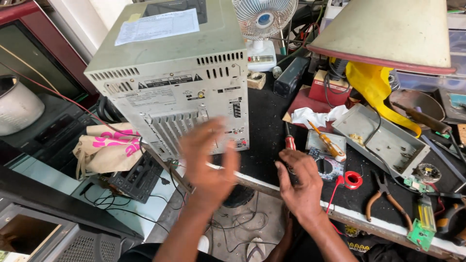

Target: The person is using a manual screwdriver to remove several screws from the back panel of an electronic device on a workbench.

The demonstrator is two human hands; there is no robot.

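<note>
L hand raised w/ palm forward, fingers spread & motion-blurred, forearm angling up from bottom centre, while R hand sits lower to its right, back up, fingers curled under, wrist bent, forearm running down-right.

The stereo box is pale grey-green, with rows of dark slots and small black labels with white marks. A white paper sheet lies on its top. The workbench top is black with a white edge. One screwdriver has a red handle, and another screwdriver has an orange and white one. The solder reel is red. The pliers have orange handles. The cloth bag is tan with pink letters. The fan is white with a blue middle. The lamp shade is cream with a red rim.
</note>
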